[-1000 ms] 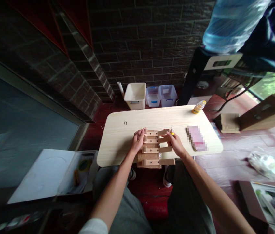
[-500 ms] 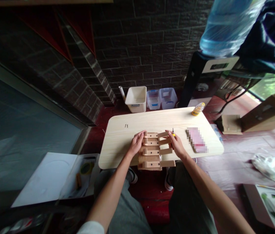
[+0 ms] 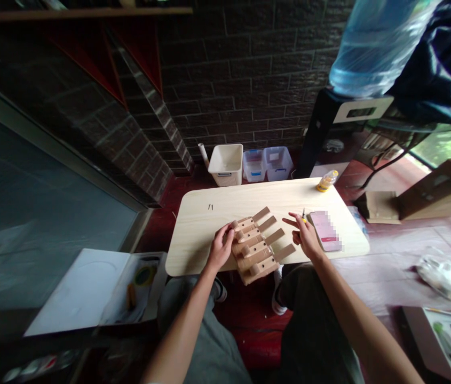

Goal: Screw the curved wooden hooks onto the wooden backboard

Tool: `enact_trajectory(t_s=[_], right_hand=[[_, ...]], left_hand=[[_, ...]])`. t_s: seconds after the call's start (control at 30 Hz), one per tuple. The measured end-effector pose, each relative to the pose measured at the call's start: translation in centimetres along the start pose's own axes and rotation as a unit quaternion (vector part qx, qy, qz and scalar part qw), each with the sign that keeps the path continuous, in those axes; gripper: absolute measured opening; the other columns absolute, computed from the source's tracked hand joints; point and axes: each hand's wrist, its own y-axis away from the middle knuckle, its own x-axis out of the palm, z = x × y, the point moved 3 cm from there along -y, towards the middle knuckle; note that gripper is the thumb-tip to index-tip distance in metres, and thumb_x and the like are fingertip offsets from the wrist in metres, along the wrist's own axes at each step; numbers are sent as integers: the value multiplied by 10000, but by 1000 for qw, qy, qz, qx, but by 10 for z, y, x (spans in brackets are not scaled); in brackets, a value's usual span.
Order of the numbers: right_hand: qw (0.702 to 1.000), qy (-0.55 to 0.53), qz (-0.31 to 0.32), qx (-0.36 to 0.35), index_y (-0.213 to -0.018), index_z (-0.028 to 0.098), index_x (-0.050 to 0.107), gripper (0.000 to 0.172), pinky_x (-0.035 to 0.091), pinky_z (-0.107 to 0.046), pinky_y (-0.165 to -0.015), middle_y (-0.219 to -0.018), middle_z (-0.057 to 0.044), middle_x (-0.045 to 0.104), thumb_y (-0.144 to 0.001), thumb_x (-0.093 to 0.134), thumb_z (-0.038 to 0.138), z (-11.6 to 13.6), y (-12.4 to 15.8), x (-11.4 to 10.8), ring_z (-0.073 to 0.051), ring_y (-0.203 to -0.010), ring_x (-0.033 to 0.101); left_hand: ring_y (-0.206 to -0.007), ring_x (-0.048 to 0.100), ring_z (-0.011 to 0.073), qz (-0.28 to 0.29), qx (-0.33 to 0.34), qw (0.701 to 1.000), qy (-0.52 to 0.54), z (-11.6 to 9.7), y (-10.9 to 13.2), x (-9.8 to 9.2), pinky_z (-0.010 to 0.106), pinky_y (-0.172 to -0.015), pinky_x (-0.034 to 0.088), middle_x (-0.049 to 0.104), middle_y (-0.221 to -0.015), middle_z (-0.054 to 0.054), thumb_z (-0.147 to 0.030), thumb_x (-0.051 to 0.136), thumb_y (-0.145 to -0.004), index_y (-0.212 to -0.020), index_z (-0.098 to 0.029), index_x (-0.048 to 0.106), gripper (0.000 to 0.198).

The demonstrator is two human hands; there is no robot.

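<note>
A wooden assembly [image 3: 258, 244] of several stacked bars with pegs lies at the near edge of the pale wooden table [image 3: 225, 205], turned askew and partly overhanging. My left hand [image 3: 221, 246] grips its left side with curled fingers. My right hand [image 3: 304, 234] is off the assembly, fingers spread flat over the table just right of it. A small screwdriver with a yellow handle [image 3: 303, 215] lies by the right fingertips, and a pink phone [image 3: 325, 230] sits right beside that hand.
Two small dark screws [image 3: 210, 206] lie at the table's left. A yellow-capped bottle [image 3: 326, 181] stands at the far right corner. White and clear bins [image 3: 249, 162] sit on the floor behind. An open case [image 3: 97, 290] lies left, cardboard [image 3: 425, 194] right.
The wooden assembly has been rotated so its bars point up to the right. My right hand let go of it and moved right toward the screwdriver and phone. The left hand keeps hold.
</note>
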Motion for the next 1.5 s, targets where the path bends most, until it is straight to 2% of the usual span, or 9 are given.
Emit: enact_trajectory(t_s=[0.2, 0.3, 0.4, 0.53, 0.63, 0.73, 0.83, 1.1, 1.5], right_hand=[[998, 14, 66, 12, -1316, 215, 593, 647, 248, -242, -353, -1107, -159, 730, -817, 620, 625, 12, -21, 24, -31, -381, 262], [996, 45, 81, -1, -1299, 201, 618, 632, 256, -238, -346, -877, -79, 740, -797, 663, 583, 20, -26, 38, -48, -382, 294], [992, 80, 94, -14, -1315, 196, 622, 633, 242, -221, -351, -618, 20, 619, -792, 677, 547, 22, -28, 45, -68, -394, 323], [991, 91, 102, -4, -1411, 219, 544, 700, 262, -222, -351, -518, 85, 450, -800, 675, 534, 19, -35, 50, -83, -392, 318], [987, 109, 115, 12, -1415, 208, 542, 708, 267, -221, -354, -528, 103, 337, -815, 661, 565, 16, -41, 52, -76, -389, 306], [980, 129, 143, 38, -1428, 212, 525, 705, 278, -210, -369, -585, 98, 331, -833, 652, 569, 15, -43, 55, -61, -412, 301], [976, 144, 154, 52, -1433, 225, 517, 685, 301, -205, -378, -633, 84, 370, -850, 640, 563, 15, -43, 55, -55, -428, 323], [969, 201, 125, 67, -1444, 215, 510, 671, 323, -206, -368, -565, 88, 339, -878, 602, 565, 11, -52, 50, -81, -426, 341], [968, 218, 98, 79, -1385, 176, 558, 642, 312, -206, -367, -602, 62, 420, -863, 636, 541, 3, -48, 42, -77, -440, 353]], left_hand=[[-1320, 526, 232, 21, 24, 999, 4, -3, -4, 1, 442, -1153, 399, 572, -1407, 83, -470, 469, -979, -1378, -270, 528, 450], [-1319, 526, 238, 39, 42, 998, -9, -5, -7, -2, 448, -1148, 415, 555, -1422, 63, -435, 520, -959, -1385, -321, 522, 442], [-1313, 532, 249, 47, 49, 998, -14, -4, -10, -5, 447, -1136, 434, 552, -1420, 61, -411, 555, -943, -1391, -334, 515, 457], [-1306, 535, 252, 50, 48, 997, -20, 1, -20, -3, 434, -1117, 454, 574, -1388, 70, -389, 573, -939, -1379, -322, 526, 448], [-1278, 557, 238, 52, 47, 997, -14, 6, -30, 2, 418, -1105, 463, 594, -1351, 67, -375, 578, -943, -1346, -313, 552, 409], [-1243, 581, 236, 46, 45, 998, -3, 10, -39, 5, 423, -1092, 471, 618, -1308, 71, -363, 579, -947, -1308, -273, 579, 373], [-1261, 566, 228, 66, 38, 997, 7, 15, -46, 6, 407, -1105, 458, 613, -1321, 65, -343, 579, -949, -1291, -272, 589, 349], [-1271, 555, 229, 125, 39, 991, 15, 22, -64, 6, 414, -1120, 445, 602, -1346, 67, -309, 605, -937, -1285, -271, 597, 350], [-1245, 569, 223, 135, 61, 989, 7, 23, -69, 11, 401, -1102, 462, 621, -1311, 69, -285, 596, -943, -1277, -256, 610, 336]])
